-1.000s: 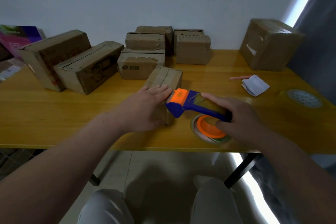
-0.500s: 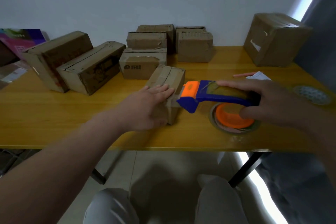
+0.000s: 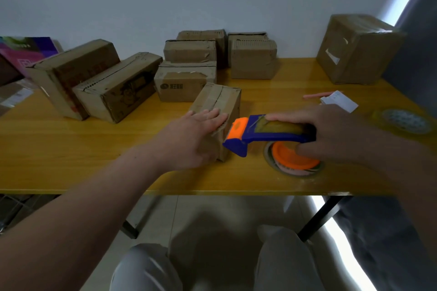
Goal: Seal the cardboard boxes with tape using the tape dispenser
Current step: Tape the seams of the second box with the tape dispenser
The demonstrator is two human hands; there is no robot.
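Risks, judged. Roll hangs close over the surface near its front edge; if the right hand dips, the roll could drag on the wood and stall the pull. Dispenser nose sits low, by the box's near side rather than over its top seam; tape started from there could land skewed or miss the seam. Blade end lies just beside the left fingertips, so a quick forward stroke could nick them. Box looks small and light; if the left hand eases off, it may slide toward the back boxes

Pose. Right hand: fingers wrapped round the dispenser's handle, forefinger laid straight along its top, thumb below against the roll. Left hand: palm down on the box's near end, fingers straight and together, pressing, gripping nothing. Whether the orange nose touches the cardboard, cannot tell. Box stands mid-surface, under and just beyond the left hand, well apart from the big box far right
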